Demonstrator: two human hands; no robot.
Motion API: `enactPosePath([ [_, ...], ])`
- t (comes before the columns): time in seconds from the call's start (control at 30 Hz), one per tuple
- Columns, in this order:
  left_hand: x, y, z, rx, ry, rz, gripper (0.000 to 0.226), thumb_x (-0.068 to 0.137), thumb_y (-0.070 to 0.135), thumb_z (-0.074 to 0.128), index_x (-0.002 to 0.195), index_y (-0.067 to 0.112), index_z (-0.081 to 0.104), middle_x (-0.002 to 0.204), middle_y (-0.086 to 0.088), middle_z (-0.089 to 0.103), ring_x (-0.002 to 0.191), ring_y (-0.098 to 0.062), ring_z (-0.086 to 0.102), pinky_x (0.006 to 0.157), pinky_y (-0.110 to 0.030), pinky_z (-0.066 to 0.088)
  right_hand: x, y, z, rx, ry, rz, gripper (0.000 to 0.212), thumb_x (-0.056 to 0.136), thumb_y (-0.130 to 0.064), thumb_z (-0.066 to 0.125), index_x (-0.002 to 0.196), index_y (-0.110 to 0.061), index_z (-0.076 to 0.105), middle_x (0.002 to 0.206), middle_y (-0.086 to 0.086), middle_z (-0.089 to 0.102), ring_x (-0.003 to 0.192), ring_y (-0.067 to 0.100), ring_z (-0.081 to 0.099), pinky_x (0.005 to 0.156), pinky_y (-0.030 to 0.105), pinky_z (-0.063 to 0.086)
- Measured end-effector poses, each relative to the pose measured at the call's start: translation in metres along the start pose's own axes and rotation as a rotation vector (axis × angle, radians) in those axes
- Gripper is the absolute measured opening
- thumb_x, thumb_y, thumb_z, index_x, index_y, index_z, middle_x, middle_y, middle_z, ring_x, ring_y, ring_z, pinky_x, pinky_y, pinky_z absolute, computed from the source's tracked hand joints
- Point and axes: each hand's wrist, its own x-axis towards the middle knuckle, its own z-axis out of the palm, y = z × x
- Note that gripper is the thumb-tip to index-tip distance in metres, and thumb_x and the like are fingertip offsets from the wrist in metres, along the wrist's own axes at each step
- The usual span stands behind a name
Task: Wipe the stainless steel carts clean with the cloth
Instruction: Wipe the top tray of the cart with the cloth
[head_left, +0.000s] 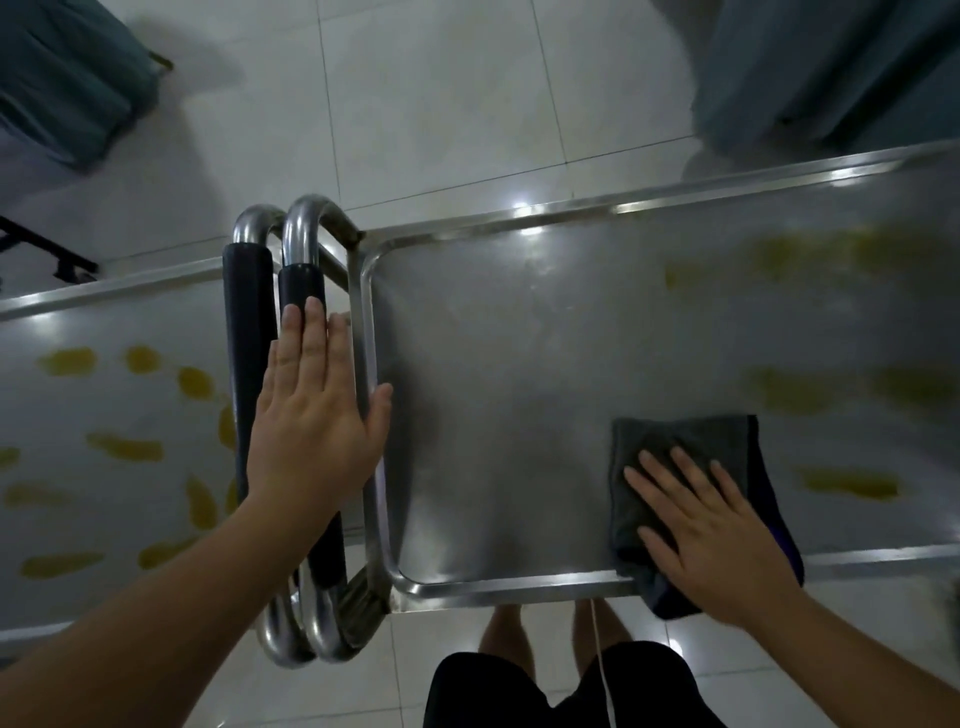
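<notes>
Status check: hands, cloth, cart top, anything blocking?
Right hand flat on cloth, near edge of right cart. Left hand flat on handle. Yellow smears remain. Nothing blocking.

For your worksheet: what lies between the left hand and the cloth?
Head view: bare, wiped steel of the right cart's tray separates the left hand from the cloth.

Cloth (680, 467) on right cart (519, 389), near edge; left cart (104, 405) alongside.

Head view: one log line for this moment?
right hand flat on cloth | left hand on cart handle | yellow smears remain
</notes>
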Motion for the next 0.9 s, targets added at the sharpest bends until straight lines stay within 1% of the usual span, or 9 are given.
enactPosePath([
  [0.17, 0.001, -0.004, 0.005, 0.037, 0.017, 0.011, 0.084, 0.108, 0.061, 0.028, 0.169, 0.005, 0.01, 0.178, -0.015, -0.002, 0.164, -0.024, -0.012, 0.132, -0.041, -0.004, 0.112, 0.037, -0.05, 0.01, 0.071, 0.078, 0.07, 0.102, -0.059, 0.027, 0.166, -0.034, 0.017, 0.174, -0.008, 0.012, 0.16, 0.022, 0.01, 0.128, 0.051, 0.008],
  [0.27, 0.0, -0.006, 0.007, 0.028, 0.035, 0.013, 0.083, 0.108, 0.06, 0.03, 0.169, 0.006, 0.01, 0.178, -0.015, -0.001, 0.164, -0.024, -0.011, 0.132, -0.043, -0.001, 0.189, 0.068, -0.085, 0.056, 0.102, 0.121, 0.07, 0.102, -0.063, 0.016, 0.166, -0.036, 0.004, 0.175, -0.008, 0.003, 0.16, 0.02, 0.0, 0.127, 0.049, 0.001],
  [0.33, 0.0, -0.006, 0.006, 0.027, 0.038, 0.008, 0.083, 0.108, 0.058, 0.032, 0.169, 0.006, 0.01, 0.178, -0.014, -0.001, 0.164, -0.024, -0.011, 0.132, -0.045, 0.001, 0.226, 0.078, -0.105, 0.098, 0.118, 0.205, 0.071, 0.101, -0.065, 0.01, 0.165, -0.037, -0.003, 0.175, -0.008, -0.005, 0.16, 0.02, -0.007, 0.127, 0.048, -0.004],
  [0.4, 0.0, -0.005, 0.005, 0.018, 0.037, 0.01, 0.082, 0.108, 0.057, 0.033, 0.168, 0.005, 0.011, 0.178, -0.015, 0.0, 0.164, -0.024, -0.01, 0.132, -0.045, 0.002, 0.247, 0.072, -0.115, 0.138, 0.156, 0.33, 0.071, 0.101, -0.063, 0.008, 0.165, -0.035, -0.005, 0.174, -0.008, -0.009, 0.16, 0.021, -0.009, 0.127, 0.05, -0.005],
  [0.5, 0.0, -0.006, 0.005, 0.011, 0.039, 0.002, 0.08, 0.109, 0.054, 0.034, 0.168, 0.005, 0.012, 0.178, -0.015, 0.0, 0.164, -0.025, -0.009, 0.133, -0.044, 0.0, 0.262, 0.029, -0.118, 0.176, 0.208, 0.485, 0.073, 0.101, -0.057, 0.012, 0.167, -0.027, -0.002, 0.175, -0.003, -0.007, 0.16, 0.028, -0.006, 0.128, 0.054, -0.002],
  [0.57, 0.0, -0.006, 0.006, -0.003, 0.047, 0.008, 0.078, 0.11, 0.053, 0.033, 0.168, 0.005, 0.012, 0.178, -0.015, 0.001, 0.164, -0.025, -0.009, 0.133, -0.045, 0.002, 0.269, -0.008, -0.12, 0.174, 0.199, 0.517, 0.073, 0.102, -0.054, 0.014, 0.167, -0.024, -0.002, 0.175, 0.0, -0.008, 0.16, 0.031, -0.006, 0.128, 0.055, -0.001],
  [0.7, 0.0, -0.006, 0.006, -0.016, 0.07, 0.007, 0.076, 0.11, 0.047, 0.037, 0.167, 0.001, 0.017, 0.177, -0.017, 0.005, 0.165, -0.027, -0.004, 0.133, -0.047, 0.005, 0.293, -0.094, -0.125, 0.171, 0.144, 0.373, 0.071, 0.105, -0.052, 0.018, 0.167, -0.023, -0.001, 0.175, 0.0, -0.007, 0.16, 0.031, -0.007, 0.127, 0.055, -0.003],
  [0.8, 0.001, -0.004, 0.006, -0.012, 0.075, 0.001, 0.076, 0.11, 0.045, 0.039, 0.166, -0.001, 0.017, 0.176, -0.019, 0.006, 0.165, -0.028, -0.002, 0.133, -0.048, 0.007, 0.314, -0.162, -0.125, 0.134, 0.098, 0.083, 0.07, 0.106, -0.051, 0.021, 0.166, -0.025, -0.002, 0.175, -0.002, -0.009, 0.16, 0.028, -0.011, 0.127, 0.054, -0.007],
  [0.9, 0.002, -0.003, 0.004, 0.002, 0.064, -0.002, 0.076, 0.11, 0.045, 0.038, 0.167, 0.0, 0.014, 0.177, -0.018, 0.004, 0.165, -0.027, -0.003, 0.133, -0.045, 0.004, 0.329, -0.196, -0.128, 0.082, 0.048, -0.144, 0.067, 0.108, -0.051, 0.018, 0.166, -0.026, -0.004, 0.174, -0.003, -0.012, 0.159, 0.026, -0.017, 0.127, 0.054, -0.007],
])
